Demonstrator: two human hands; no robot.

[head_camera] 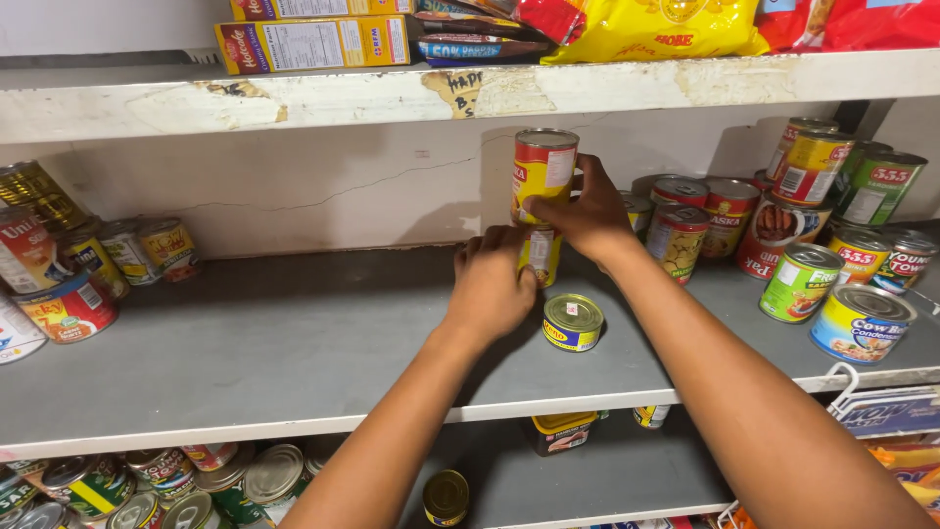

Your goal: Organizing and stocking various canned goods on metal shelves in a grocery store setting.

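My right hand [587,214] grips a tall yellow and red can [541,168], held upright on top of a second yellow can [540,255] that stands on the grey shelf [294,343]. My left hand [490,284] wraps around that lower can from the left. Just in front of both hands sits a flat round tin with a yellow and blue side [573,321]. Both forearms reach in from the bottom of the view.
Several cans crowd the right of the shelf [813,245], and more cans sit at the left end [78,264]. A white shelf above [343,98] carries boxes and yellow bags. The shelf below holds more tins [176,485].
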